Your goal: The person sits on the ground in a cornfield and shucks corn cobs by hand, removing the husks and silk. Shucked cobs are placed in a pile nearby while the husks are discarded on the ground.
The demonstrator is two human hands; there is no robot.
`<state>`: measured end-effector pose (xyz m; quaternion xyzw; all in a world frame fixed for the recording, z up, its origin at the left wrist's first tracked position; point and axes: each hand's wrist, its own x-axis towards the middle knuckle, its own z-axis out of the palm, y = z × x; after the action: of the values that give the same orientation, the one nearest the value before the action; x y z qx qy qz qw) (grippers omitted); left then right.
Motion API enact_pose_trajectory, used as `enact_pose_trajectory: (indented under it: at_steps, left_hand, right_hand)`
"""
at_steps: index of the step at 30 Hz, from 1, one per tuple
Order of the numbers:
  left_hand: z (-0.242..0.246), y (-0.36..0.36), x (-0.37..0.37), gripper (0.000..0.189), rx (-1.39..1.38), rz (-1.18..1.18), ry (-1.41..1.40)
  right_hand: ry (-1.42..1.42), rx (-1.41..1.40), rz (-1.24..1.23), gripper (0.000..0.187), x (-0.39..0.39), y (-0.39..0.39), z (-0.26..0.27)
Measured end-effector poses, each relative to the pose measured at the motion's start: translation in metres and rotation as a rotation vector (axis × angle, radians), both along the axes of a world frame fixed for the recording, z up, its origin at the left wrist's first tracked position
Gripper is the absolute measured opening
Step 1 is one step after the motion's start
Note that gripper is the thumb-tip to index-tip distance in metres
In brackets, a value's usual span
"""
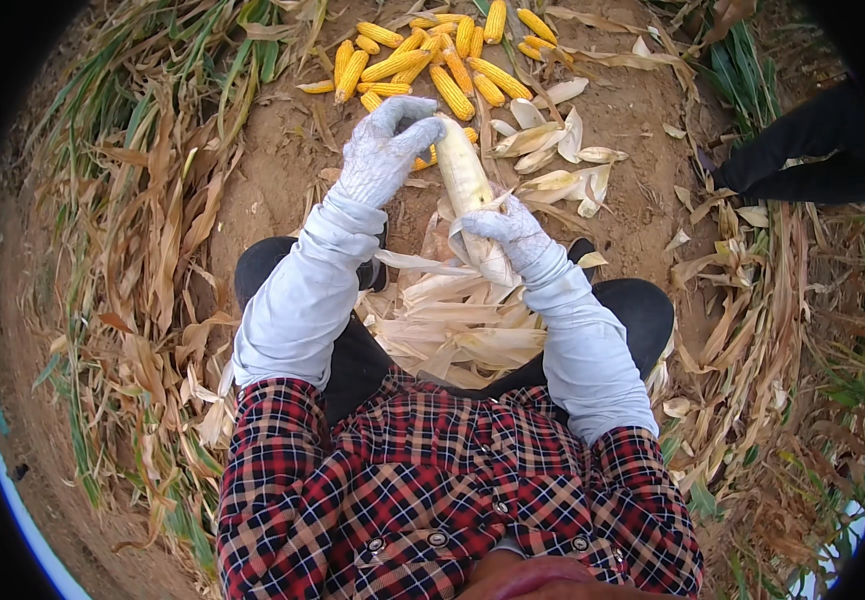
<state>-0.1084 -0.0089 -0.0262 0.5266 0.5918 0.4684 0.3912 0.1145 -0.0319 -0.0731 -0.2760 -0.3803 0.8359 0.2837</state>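
An ear of corn [464,176], still wrapped in pale husk, is held at a tilt before me with its tip pointing away. My right hand [507,226], in a whitish glove, grips its lower part, where strips of husk hang loose. With gloved thumb and fingers, my left hand [396,142] pinches the husk at the tip. Below the ear, a heap of dry husks [470,330] lies between my legs. Husked yellow cobs [417,64] are piled on the soil beyond my hands; one cob is partly hidden behind the held ear.
Loose husks [552,150] lie on the bare soil [627,232] right of the pile. Cut corn stalks and leaves form rows on the left [169,247] and right [755,315]. Another person's dark-clothed leg [800,150] reaches in from the right.
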Motion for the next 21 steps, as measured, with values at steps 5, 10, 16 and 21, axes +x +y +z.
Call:
enact_pose_trajectory:
  at_steps: [5, 10, 16, 21]
  left_hand:
    - [-0.002, 0.000, -0.004, 0.028, 0.027, -0.030, 0.208]
    - [-0.003, -0.002, 0.000, 0.021, 0.260, -0.066, 0.263]
    - [0.014, -0.029, 0.028, 0.017, 0.462, -0.205, 0.484]
    - [0.009, -0.038, 0.043, 0.016, 0.497, -0.196, 0.393]
  right_hand:
    - [0.006, 0.015, 0.047, 0.073, 0.001, 0.002, -0.006]
    - [0.044, -0.063, 0.003, 0.069, 0.000, -0.001, -0.004]
    - [0.215, -0.233, -0.214, 0.054, 0.002, 0.001, -0.013]
    - [0.336, -0.297, -0.378, 0.054, 0.001, 0.003, 0.007]
